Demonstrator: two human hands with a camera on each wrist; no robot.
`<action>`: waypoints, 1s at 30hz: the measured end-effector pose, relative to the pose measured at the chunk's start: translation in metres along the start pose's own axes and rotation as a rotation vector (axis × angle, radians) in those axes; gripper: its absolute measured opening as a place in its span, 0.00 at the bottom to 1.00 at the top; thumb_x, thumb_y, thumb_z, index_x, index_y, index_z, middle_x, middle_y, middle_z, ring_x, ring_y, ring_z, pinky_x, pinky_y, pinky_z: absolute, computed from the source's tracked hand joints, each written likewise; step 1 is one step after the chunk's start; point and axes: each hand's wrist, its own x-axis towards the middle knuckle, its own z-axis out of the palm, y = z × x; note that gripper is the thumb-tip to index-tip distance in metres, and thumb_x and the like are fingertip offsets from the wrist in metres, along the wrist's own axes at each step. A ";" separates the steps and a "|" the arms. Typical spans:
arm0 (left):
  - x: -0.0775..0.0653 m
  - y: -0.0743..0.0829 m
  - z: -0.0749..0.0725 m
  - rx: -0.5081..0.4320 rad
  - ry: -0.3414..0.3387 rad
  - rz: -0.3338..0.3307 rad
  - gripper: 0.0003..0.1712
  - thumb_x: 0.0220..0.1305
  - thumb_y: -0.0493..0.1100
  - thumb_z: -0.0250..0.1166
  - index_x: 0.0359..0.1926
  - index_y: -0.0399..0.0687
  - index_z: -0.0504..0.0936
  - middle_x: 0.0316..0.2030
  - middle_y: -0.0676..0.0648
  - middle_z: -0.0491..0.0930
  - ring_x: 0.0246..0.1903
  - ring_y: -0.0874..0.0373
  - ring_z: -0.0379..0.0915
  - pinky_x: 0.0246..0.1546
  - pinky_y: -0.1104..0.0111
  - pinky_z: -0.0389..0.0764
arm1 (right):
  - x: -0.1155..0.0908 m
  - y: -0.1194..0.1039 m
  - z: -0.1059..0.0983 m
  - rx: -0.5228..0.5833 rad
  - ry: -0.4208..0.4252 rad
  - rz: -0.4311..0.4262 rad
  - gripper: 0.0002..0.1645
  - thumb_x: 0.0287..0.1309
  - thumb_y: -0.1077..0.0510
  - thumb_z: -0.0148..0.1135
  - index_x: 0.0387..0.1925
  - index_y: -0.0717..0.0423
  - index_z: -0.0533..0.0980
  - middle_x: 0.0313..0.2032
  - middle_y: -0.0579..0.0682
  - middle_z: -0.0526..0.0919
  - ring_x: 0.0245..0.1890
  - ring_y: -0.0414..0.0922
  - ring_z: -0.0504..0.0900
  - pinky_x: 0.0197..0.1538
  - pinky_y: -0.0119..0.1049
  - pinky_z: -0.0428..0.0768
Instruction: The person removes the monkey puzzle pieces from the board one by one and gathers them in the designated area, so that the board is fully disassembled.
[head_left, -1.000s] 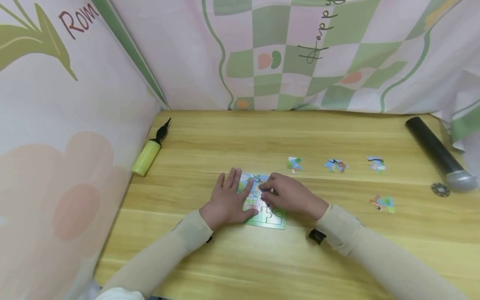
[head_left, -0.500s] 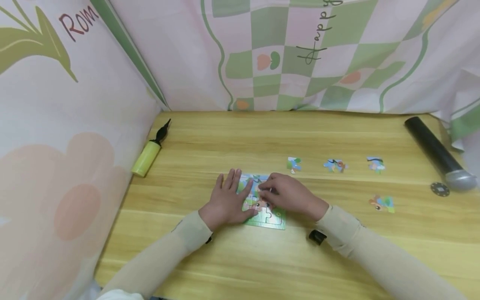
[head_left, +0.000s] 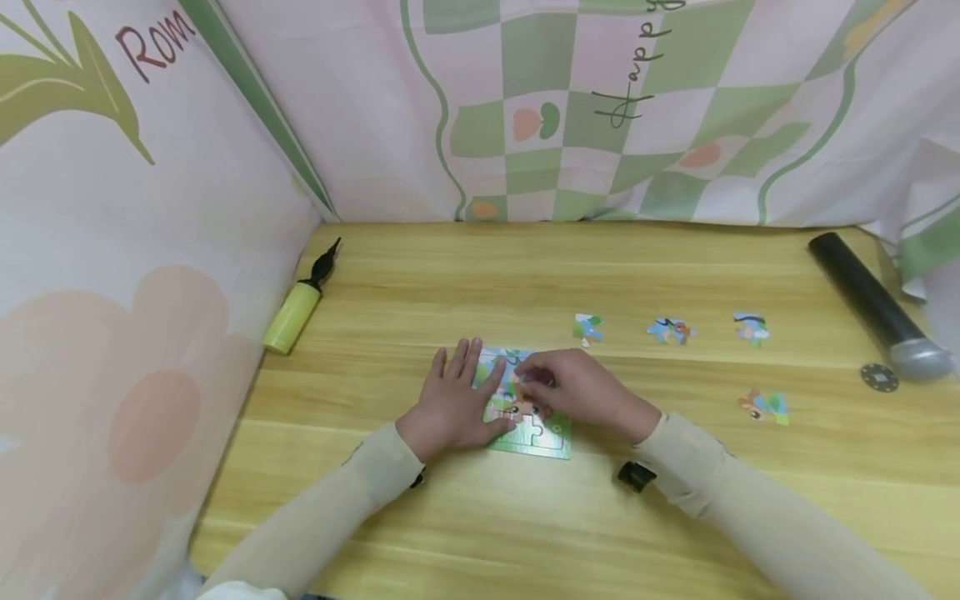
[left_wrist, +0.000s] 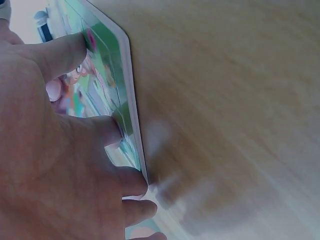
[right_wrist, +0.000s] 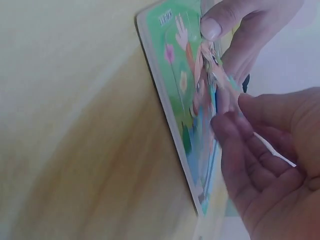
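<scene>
A square jigsaw puzzle (head_left: pixel 551 446) in a green-edged board lies on the wooden table. My left hand (head_left: pixel 453 408) rests on its left side, fingers spread and fairly straight, the thumb on the picture. Over the board's right half, my right hand (head_left: pixel 581 387) pinches a puzzle piece (right_wrist: pixel 227 82) between thumb and forefinger. The piece stands tilted over the picture in the right wrist view. A brown animal face (head_left: pixel 521 408) shows just below the right fingertips in the head view. In the left wrist view the left fingers cover part of the board (left_wrist: pixel 122 65).
Loose puzzle pieces lie to the right: one green and blue (head_left: pixel 588 329), one blue and brown (head_left: pixel 671 330), one light blue (head_left: pixel 752 328), one with an eye (head_left: pixel 763 407). Farther right are a microphone (head_left: pixel 870 304) and a round black disc (head_left: pixel 879 377). A yellow hand pump (head_left: pixel 296 312) lies left.
The right hand has shifted very slightly right, still pinching the piece. The brown animal face now shows below its fingertips, where a second ago it did not. The left hand stays put.
</scene>
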 end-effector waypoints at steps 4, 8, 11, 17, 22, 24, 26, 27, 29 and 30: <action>0.001 0.000 0.000 -0.005 0.010 0.002 0.53 0.66 0.82 0.36 0.81 0.62 0.38 0.77 0.34 0.30 0.76 0.38 0.24 0.72 0.40 0.35 | 0.001 -0.002 -0.001 0.035 0.035 0.006 0.11 0.69 0.65 0.63 0.51 0.62 0.80 0.35 0.49 0.86 0.28 0.44 0.85 0.35 0.34 0.84; 0.001 0.000 0.001 -0.015 0.019 0.011 0.53 0.67 0.81 0.36 0.81 0.62 0.37 0.77 0.33 0.29 0.76 0.38 0.24 0.72 0.40 0.34 | -0.004 0.002 -0.012 0.034 0.069 0.026 0.12 0.67 0.63 0.66 0.51 0.59 0.82 0.38 0.45 0.87 0.37 0.41 0.85 0.42 0.34 0.84; 0.001 0.001 0.001 -0.024 0.015 0.016 0.53 0.67 0.81 0.36 0.81 0.62 0.37 0.77 0.33 0.28 0.76 0.38 0.23 0.72 0.40 0.33 | -0.017 0.011 -0.029 0.044 0.066 0.059 0.13 0.67 0.60 0.67 0.51 0.58 0.83 0.40 0.44 0.86 0.39 0.41 0.85 0.44 0.35 0.84; 0.001 0.001 0.001 -0.033 0.011 0.012 0.52 0.67 0.81 0.37 0.81 0.62 0.35 0.77 0.34 0.27 0.76 0.39 0.22 0.72 0.40 0.32 | -0.065 0.033 -0.071 0.073 0.072 0.200 0.16 0.67 0.55 0.67 0.53 0.55 0.83 0.41 0.45 0.86 0.41 0.45 0.85 0.44 0.36 0.83; 0.002 -0.001 0.003 -0.040 0.010 0.008 0.53 0.67 0.81 0.36 0.81 0.62 0.34 0.77 0.34 0.26 0.76 0.39 0.21 0.71 0.41 0.31 | -0.106 0.057 -0.103 0.018 0.096 0.342 0.20 0.69 0.48 0.65 0.56 0.54 0.81 0.45 0.47 0.86 0.46 0.45 0.85 0.47 0.32 0.81; 0.002 -0.002 0.003 -0.045 0.013 0.011 0.53 0.67 0.81 0.37 0.81 0.62 0.34 0.77 0.33 0.26 0.76 0.39 0.21 0.71 0.41 0.31 | -0.119 0.066 -0.113 -0.022 0.096 0.391 0.22 0.70 0.46 0.64 0.57 0.55 0.81 0.46 0.47 0.86 0.47 0.45 0.84 0.47 0.31 0.80; 0.002 -0.002 0.004 -0.053 0.020 0.017 0.53 0.67 0.81 0.37 0.81 0.62 0.34 0.77 0.33 0.26 0.76 0.39 0.21 0.71 0.41 0.31 | -0.129 0.072 -0.119 -0.052 0.097 0.426 0.23 0.70 0.46 0.63 0.58 0.55 0.80 0.47 0.47 0.86 0.47 0.44 0.84 0.46 0.31 0.80; 0.001 -0.002 0.004 -0.059 0.023 0.020 0.53 0.67 0.81 0.37 0.81 0.61 0.35 0.77 0.33 0.27 0.76 0.39 0.22 0.71 0.41 0.31 | -0.132 0.075 -0.121 -0.058 0.094 0.436 0.23 0.70 0.46 0.63 0.58 0.56 0.80 0.47 0.48 0.86 0.46 0.43 0.84 0.45 0.31 0.80; 0.001 -0.002 0.004 -0.066 0.028 0.025 0.53 0.67 0.81 0.38 0.81 0.61 0.35 0.77 0.33 0.27 0.76 0.39 0.22 0.71 0.40 0.31 | -0.138 0.078 -0.123 -0.051 0.087 0.446 0.24 0.71 0.48 0.63 0.59 0.59 0.79 0.47 0.49 0.86 0.46 0.42 0.84 0.45 0.31 0.80; 0.001 -0.003 0.004 -0.069 0.031 0.027 0.53 0.67 0.80 0.38 0.81 0.61 0.36 0.77 0.33 0.27 0.76 0.39 0.22 0.71 0.40 0.32 | -0.140 0.079 -0.124 -0.037 0.086 0.452 0.24 0.71 0.49 0.63 0.59 0.60 0.79 0.46 0.50 0.86 0.45 0.42 0.84 0.45 0.31 0.81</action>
